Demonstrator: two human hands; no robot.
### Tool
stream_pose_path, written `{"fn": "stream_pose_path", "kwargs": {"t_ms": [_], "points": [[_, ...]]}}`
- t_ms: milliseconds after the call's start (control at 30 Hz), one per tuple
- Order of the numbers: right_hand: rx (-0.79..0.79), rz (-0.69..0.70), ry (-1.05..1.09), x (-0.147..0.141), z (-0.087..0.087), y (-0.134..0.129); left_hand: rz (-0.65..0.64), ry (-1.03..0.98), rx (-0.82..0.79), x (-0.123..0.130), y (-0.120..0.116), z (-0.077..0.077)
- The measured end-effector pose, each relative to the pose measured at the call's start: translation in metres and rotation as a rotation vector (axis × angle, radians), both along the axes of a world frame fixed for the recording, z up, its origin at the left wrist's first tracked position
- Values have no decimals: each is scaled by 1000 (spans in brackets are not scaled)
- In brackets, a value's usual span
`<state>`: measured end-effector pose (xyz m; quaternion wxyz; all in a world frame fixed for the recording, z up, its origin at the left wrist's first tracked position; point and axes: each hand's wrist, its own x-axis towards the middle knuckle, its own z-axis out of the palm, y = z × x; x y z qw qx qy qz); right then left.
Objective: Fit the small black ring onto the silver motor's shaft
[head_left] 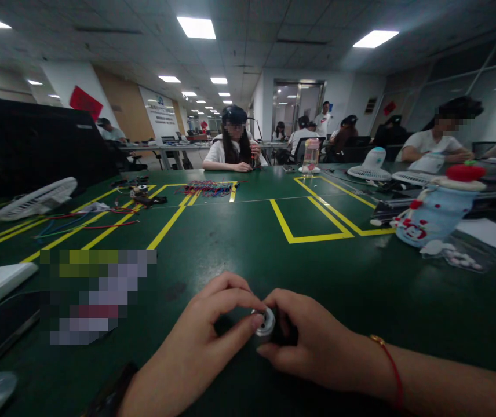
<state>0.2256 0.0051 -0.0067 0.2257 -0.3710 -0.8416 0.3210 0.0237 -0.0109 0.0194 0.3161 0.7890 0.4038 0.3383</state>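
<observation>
Low in the middle of the view, above the green table, is a small cylindrical part point(269, 328) with a round silver metal face and a dark body. The silver end is turned toward me; its exact kind is not clear. My right hand point(306, 336) grips its body from the right, thumb below and fingers curled around the far side. From the left, the thumb and forefinger of my left hand point(222, 324) pinch at the silver face. Fingertips cover some of that face, so anything small between them is hidden.
Yellow tape lines mark the green table point(213, 243). Loose wires point(95, 220) and a wire bundle point(211, 188) lie farther off. A light-blue bottle point(437, 211) stands right, a white fan point(37, 198) left. Across the table sits a person point(233, 145). A monitor point(35, 139) stands at left.
</observation>
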Motion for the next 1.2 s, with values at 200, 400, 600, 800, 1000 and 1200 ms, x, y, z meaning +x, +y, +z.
{"fn": "stream_pose_path", "kwargs": {"t_ms": [200, 400, 600, 800, 1000, 1200], "points": [[-12, 3, 21, -1, 1, 0, 45, -110, -90, -4, 5, 2], [-61, 1, 41, 1, 3, -1, 102, -46, -125, -25, 14, -7], [-95, -23, 34, 1, 3, -2, -3, 226, -69, -27, 16, -26], [-114, -14, 52, 1, 4, -2, -16, 336, -12, -25, 16, -29], [-91, -12, 35, 2, 3, -1, -53, 273, -92, -32, 16, -26], [-93, -22, 44, 4, 3, -3, 64, 194, -220, -43, 23, -21]]}}
